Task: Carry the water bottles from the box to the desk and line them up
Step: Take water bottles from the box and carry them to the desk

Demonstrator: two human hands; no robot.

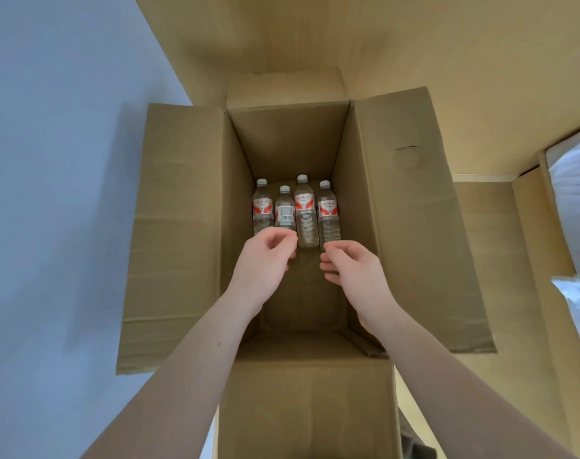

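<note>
Down at the bottom of a tall brown cardboard box (292, 144): four clear plastic water bottles, lying flat, side by side, caps pointing away. First bottle (261, 207), far left, small pale cap, red and white label. Second bottle (284, 210), just beside it, white label with a black barcode turned up. Third bottle (304, 213), reaching a bit farther back than the others, red and white label, bumpy ribbed sides lower down. Fourth bottle (328, 213), far right, red and white label, ribbed too. All see-through with water inside.

Box walls plain, dull and smooth, with faint creases. Four flaps folded out wide: left flap (172, 233) with soft wavy lines across it, right flap (414, 210) with a thin dark slit near its top, far flap (282, 87) torn rough along its edge, near flap (308, 405) flat and broad.

Reaching down into the box, two bare arms. Left hand (265, 260) over the near ends of the two left bottles, fingers loosely curled, thumb near fingertips, nothing held. Right hand (351, 263) just over the near end of the fourth bottle, fingers curled in softly, nothing held either. Touching the bottles or only above them: cannot tell.

Left of the box, a smooth pale blue-grey wall (50, 160). Behind and to the right, light wood panels (447, 44). Far right, something white and puffy (576, 193), like bedding.
</note>
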